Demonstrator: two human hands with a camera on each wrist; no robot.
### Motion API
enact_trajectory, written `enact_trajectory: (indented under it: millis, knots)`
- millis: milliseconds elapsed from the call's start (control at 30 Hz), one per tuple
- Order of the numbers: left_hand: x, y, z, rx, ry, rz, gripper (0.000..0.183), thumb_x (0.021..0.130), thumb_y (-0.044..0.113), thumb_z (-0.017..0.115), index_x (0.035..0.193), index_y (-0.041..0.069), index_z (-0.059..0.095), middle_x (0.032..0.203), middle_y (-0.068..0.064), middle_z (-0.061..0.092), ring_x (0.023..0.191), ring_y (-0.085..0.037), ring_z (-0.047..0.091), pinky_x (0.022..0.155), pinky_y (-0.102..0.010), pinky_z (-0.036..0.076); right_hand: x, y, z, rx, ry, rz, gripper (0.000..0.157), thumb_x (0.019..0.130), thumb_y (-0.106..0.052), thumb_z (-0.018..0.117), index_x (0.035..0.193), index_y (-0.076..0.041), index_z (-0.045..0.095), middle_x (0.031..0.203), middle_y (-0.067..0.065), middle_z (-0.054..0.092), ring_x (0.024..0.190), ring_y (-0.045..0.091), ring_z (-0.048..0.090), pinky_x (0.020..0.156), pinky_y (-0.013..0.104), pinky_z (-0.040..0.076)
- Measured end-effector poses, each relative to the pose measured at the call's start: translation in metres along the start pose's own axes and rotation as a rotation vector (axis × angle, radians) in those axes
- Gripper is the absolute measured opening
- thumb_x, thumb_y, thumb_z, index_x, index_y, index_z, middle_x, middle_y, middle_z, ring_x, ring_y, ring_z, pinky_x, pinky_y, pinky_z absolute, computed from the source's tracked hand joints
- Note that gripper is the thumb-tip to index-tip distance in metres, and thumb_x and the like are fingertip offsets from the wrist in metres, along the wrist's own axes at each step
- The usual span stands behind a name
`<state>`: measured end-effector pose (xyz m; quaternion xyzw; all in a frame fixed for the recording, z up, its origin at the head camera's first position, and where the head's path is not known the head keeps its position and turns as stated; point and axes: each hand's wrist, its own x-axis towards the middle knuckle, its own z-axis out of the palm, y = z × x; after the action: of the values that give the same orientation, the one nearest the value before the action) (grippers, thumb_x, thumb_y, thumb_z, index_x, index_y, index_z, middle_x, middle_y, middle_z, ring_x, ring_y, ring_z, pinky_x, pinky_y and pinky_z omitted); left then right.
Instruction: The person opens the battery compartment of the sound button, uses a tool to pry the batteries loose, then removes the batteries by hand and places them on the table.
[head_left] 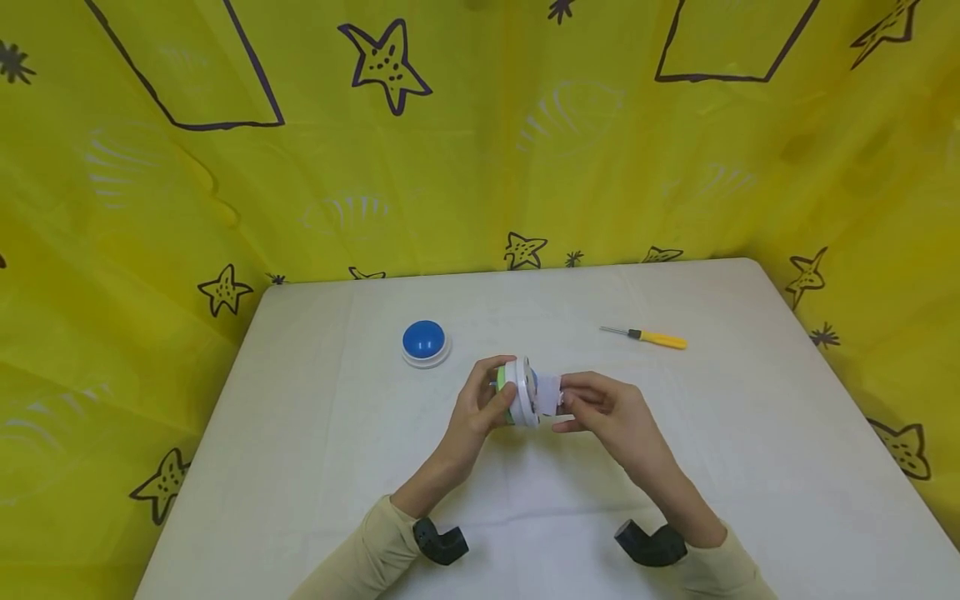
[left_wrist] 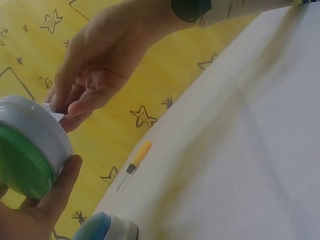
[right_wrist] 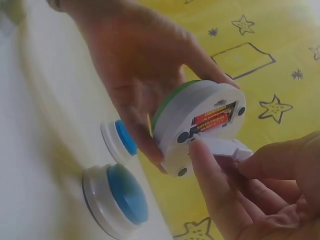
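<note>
My left hand (head_left: 477,406) grips a round white push-button device (right_wrist: 172,142) with a green dome, its underside turned toward my right hand. The right wrist view shows an uncovered battery compartment in that underside, with red and black batteries (right_wrist: 212,120) inside. Thumb and fingers of my right hand (head_left: 611,417) pinch a white battery cover (right_wrist: 225,147), held close to the compartment's edge. In the left wrist view the green dome (left_wrist: 22,162) faces the camera, and only a corner of the cover shows past the rim.
Left of the hands, a blue-domed device (head_left: 423,340) stands on the white table (head_left: 322,467). The right wrist view shows a second blue-domed device (right_wrist: 127,192), mostly hidden in the head view. At the right lies a yellow-handled screwdriver (head_left: 660,339). Yellow patterned cloth (head_left: 465,167) hangs behind.
</note>
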<state>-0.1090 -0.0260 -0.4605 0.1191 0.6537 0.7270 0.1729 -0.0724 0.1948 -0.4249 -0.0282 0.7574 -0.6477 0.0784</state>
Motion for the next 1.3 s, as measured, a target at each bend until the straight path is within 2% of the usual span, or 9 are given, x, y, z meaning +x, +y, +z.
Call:
enact_trajectory:
  millis: [167,333,467,633,733,900,1100,1300]
  knots:
    - [0.000,0.002,-0.003,0.005,0.021,0.003,0.052,0.103,0.045,0.059,0.149,0.025,0.044,0.146,-0.012,0.051,0.118,-0.018,0.059,0.089,-0.034,0.056,0.006,0.004,-0.007,0.072,0.008,0.030,0.035,0.104,-0.003,0.059,0.135,0.012,0.056,0.122,0.032,0.070,0.093,0.019,0.079,0.083,0.041,0.064]
    - [0.002,0.005,-0.007,-0.008,0.048,0.007,0.049,0.105,0.041,0.057,0.149,0.024,0.044,0.146,-0.013,0.050,0.121,-0.021,0.059,0.090,-0.033,0.057,0.020,0.010,-0.015,0.077,0.027,0.079,0.036,0.105,-0.007,0.060,0.137,0.009,0.056,0.116,0.019,0.074,0.097,0.018,0.076,0.088,0.049,0.063]
    - [0.003,0.006,-0.011,-0.018,0.054,0.011,0.047,0.106,0.038,0.054,0.150,0.023,0.044,0.146,-0.013,0.050,0.124,-0.022,0.058,0.091,-0.033,0.058,0.034,0.017,-0.023,0.079,0.023,0.125,0.037,0.105,-0.006,0.059,0.138,0.008,0.054,0.111,0.010,0.073,0.097,0.016,0.073,0.087,0.046,0.063]
    - [0.003,0.007,-0.014,-0.027,0.060,0.014,0.047,0.106,0.038,0.054,0.149,0.022,0.044,0.146,-0.013,0.049,0.124,-0.022,0.058,0.091,-0.033,0.058,0.053,0.025,-0.031,0.095,0.007,0.142,0.039,0.104,-0.004,0.057,0.140,0.011,0.051,0.112,0.011,0.073,0.097,0.016,0.072,0.085,0.042,0.064]
    - [0.003,0.007,-0.015,-0.030,0.069,0.017,0.048,0.106,0.039,0.053,0.150,0.022,0.043,0.148,-0.013,0.049,0.127,-0.024,0.057,0.092,-0.033,0.058,0.064,0.029,-0.036,0.060,-0.008,0.159,0.041,0.105,-0.003,0.056,0.142,0.012,0.049,0.118,0.019,0.072,0.095,0.016,0.073,0.085,0.042,0.064]
    - [0.004,0.008,-0.017,-0.028,0.064,0.017,0.049,0.107,0.038,0.052,0.151,0.020,0.041,0.151,-0.014,0.048,0.129,-0.026,0.055,0.093,-0.033,0.058,0.078,0.034,-0.042,-0.064,-0.032,0.212,0.042,0.106,-0.006,0.053,0.145,0.011,0.048,0.129,0.032,0.065,0.095,0.019,0.076,0.086,0.039,0.064]
    - [0.004,0.009,-0.017,-0.026,0.057,0.015,0.051,0.107,0.040,0.051,0.152,0.020,0.040,0.154,-0.014,0.047,0.129,-0.025,0.055,0.092,-0.032,0.057,0.093,0.035,-0.046,-0.179,-0.037,0.260,0.042,0.105,-0.008,0.052,0.143,0.010,0.051,0.129,0.031,0.065,0.089,0.020,0.076,0.082,0.033,0.064]
    - [0.005,0.011,-0.016,-0.033,0.057,0.017,0.049,0.107,0.037,0.049,0.152,0.019,0.040,0.155,-0.014,0.047,0.129,-0.025,0.055,0.091,-0.033,0.057,0.101,0.035,-0.046,-0.250,-0.026,0.288,0.040,0.104,-0.007,0.052,0.140,0.010,0.054,0.120,0.029,0.067,0.085,0.021,0.074,0.079,0.033,0.065]
